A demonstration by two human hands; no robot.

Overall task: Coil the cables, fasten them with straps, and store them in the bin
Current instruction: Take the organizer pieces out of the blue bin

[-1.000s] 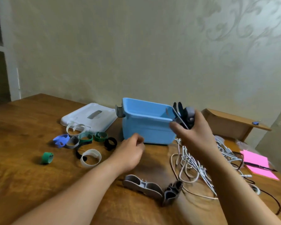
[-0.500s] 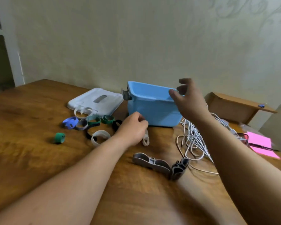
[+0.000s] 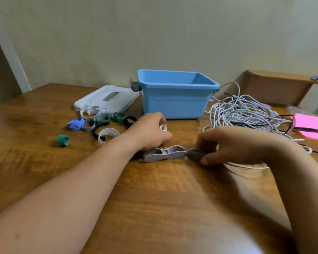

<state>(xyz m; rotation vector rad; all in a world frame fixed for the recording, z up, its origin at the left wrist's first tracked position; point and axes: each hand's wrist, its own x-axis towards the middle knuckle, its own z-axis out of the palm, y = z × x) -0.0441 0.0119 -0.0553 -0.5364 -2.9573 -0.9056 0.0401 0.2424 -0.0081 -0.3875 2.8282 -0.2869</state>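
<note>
Blue plastic marks the bin, which stands open at the back of the desk with its white lid lying flat just to its left. The cables lie uncoiled in a pale tangle just right of the bin. I can't see into the bin from here.

I have the left hand curled round a small white strap. The right hand pinches a dark grey strap between thumb and fingers, hard against the end of a pale grey strap lying on the desk. More loose straps cluster further left.

I judge this step to be picking out a strap. To do it well, I'd lift the dark one clear of its pale neighbour so they don't snag, open it flat within reach, then draw a single cable from the tangle by its plug, not by its middle.

I can read no brand or writing anywhere, and the pink notepad looks blank.
</note>
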